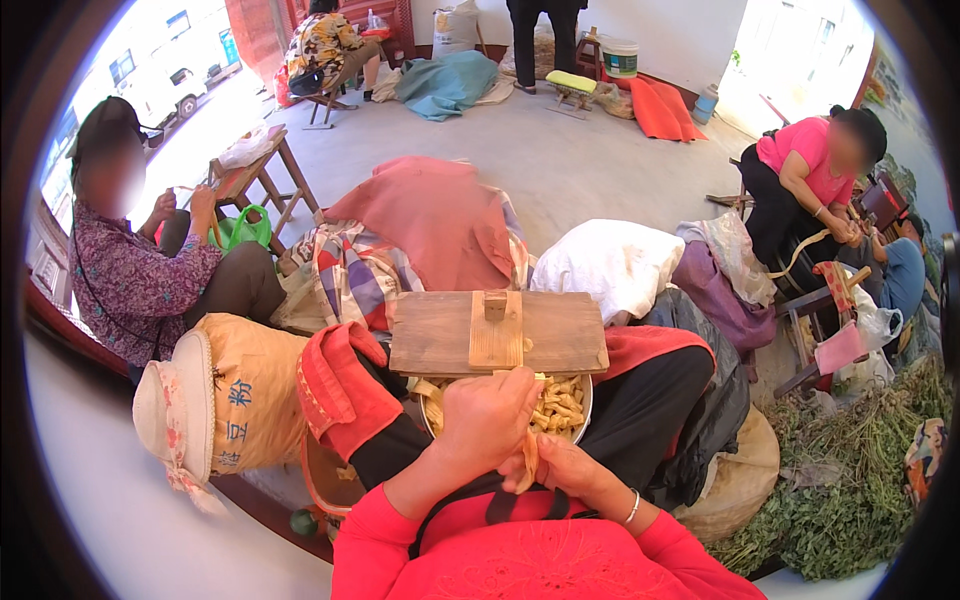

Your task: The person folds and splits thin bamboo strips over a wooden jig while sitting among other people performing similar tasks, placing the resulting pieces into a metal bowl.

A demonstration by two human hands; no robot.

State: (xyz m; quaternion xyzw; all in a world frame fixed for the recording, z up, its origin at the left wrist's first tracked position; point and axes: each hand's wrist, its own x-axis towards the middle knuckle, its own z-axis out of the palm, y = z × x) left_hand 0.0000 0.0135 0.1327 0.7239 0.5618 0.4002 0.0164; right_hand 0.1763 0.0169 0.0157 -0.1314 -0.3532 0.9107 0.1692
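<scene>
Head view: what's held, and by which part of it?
Right hand: tan strip, apparently pinched near its visible middle. Left hand: closed; anything in it is hidden.

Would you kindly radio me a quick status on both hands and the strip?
Left hand closed, contents unclear. Right hand pinching tan strip. Wooden board hiding far side of pot with yellowish pieces.

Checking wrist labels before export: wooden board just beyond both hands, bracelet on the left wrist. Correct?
Wrong wrist: the head view shows the bracelet on the wrist of the right hand, not the left hand. The wooden board does lie just beyond both hands.
</scene>
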